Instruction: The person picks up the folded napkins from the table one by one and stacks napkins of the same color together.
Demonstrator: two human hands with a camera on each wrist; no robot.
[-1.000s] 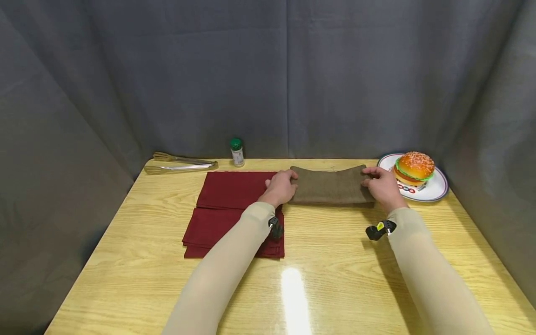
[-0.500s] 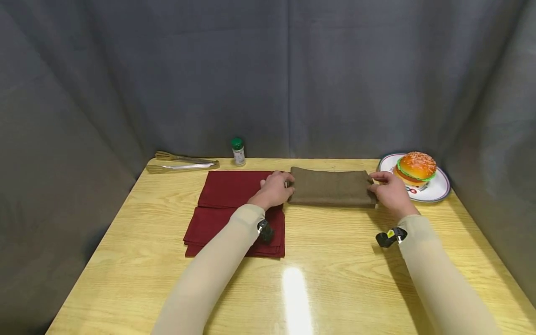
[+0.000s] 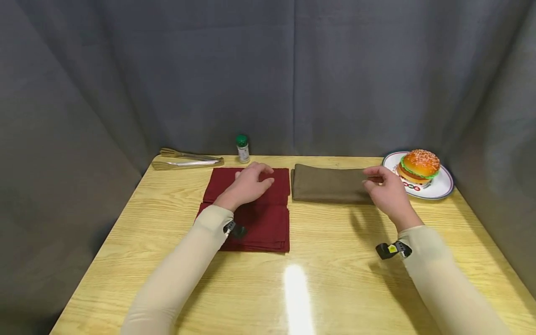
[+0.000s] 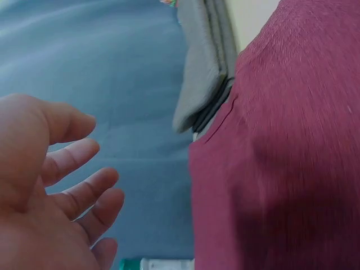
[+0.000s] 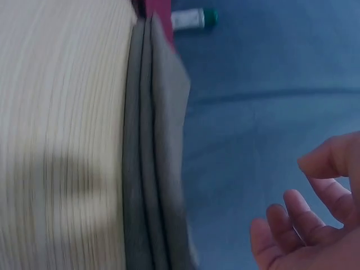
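Observation:
A folded brown cloth lies near the back of the table, its stacked layers showing along the edge in the right wrist view. To its left lie dark red folded cloths, side by side front to back. My left hand hovers over the red cloths, fingers relaxed and apart, holding nothing. My right hand is raised at the right end of the brown cloth and hides its corner; thumb and fingers are loosely bent with nothing between them, as the right wrist view shows.
At the back left lie metal tongs, with a green-capped shaker bottle beside them. A white plate bearing a sesame-bun hamburger stands at the back right. Grey curtains enclose the table's back and sides.
Both hands have let go of the brown cloth, which now lies flatter. My left hand has moved left over the red cloths; the right has lifted slightly away.

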